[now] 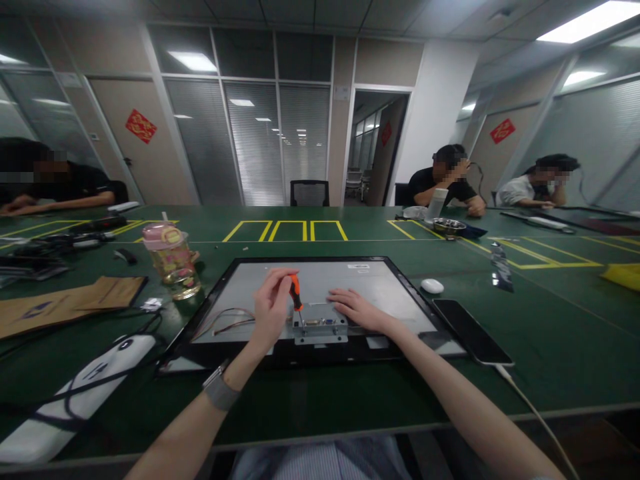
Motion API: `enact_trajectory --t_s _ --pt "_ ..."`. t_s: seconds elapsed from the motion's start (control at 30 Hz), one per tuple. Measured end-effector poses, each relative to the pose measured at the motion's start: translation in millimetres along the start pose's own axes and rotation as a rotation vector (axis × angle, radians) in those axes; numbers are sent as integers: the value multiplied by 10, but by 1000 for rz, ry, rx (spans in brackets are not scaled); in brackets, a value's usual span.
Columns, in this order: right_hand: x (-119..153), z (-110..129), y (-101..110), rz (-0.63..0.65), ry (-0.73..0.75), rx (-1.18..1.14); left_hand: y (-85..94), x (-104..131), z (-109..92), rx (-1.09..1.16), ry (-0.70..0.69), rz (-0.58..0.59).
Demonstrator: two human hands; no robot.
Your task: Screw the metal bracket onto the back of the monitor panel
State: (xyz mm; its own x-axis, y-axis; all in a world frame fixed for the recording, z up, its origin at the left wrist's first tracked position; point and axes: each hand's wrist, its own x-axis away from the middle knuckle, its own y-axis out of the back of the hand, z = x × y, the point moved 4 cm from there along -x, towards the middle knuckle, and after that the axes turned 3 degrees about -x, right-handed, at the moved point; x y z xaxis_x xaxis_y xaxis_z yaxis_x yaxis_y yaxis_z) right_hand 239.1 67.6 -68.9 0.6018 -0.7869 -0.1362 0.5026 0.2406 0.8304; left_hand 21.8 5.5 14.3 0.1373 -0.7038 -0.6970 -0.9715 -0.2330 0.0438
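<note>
A large flat display panel (370, 287) lies back side up in front of me, with a black frame round its grey sheet. On its near part sits a metal box with ports (323, 330). My left hand (273, 303) is closed round an orange and black screwdriver (295, 291), held nearly upright, its shaft pointing down at the left end of the box. My right hand (356, 308) lies flat with fingers stretched out, at the far right corner of the box and on the panel. Thin wires (233, 323) run across the panel left of the box.
Left are a pink-lidded bottle (173, 263), a brown paper bag (75, 303) and a white power strip (80, 393) with black cables. A phone (470, 330) on a cable and a white earphone case (432, 286) lie right. Several people sit across the green table (340, 400).
</note>
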Motion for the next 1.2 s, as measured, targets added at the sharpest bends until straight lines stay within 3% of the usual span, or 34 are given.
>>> enact_trajectory --t_s 0.17,0.3,0.5,0.87,1.1,1.2 --pt "5 3 3 4 -1 -9 -35 19 22 79 31 67" --pt "8 14 9 0 -7 -16 -27 10 -15 26 -8 32" --pt "1 12 5 5 0 -2 -40 12 -13 58 64 45" --pt "1 -27 -12 2 4 -8 -20 -15 46 -27 -64 -50" --pt "-8 -24 -13 4 2 2 -53 29 28 36 75 39" --pt "-3 -27 -13 9 -1 -4 -62 29 44 21 47 34"
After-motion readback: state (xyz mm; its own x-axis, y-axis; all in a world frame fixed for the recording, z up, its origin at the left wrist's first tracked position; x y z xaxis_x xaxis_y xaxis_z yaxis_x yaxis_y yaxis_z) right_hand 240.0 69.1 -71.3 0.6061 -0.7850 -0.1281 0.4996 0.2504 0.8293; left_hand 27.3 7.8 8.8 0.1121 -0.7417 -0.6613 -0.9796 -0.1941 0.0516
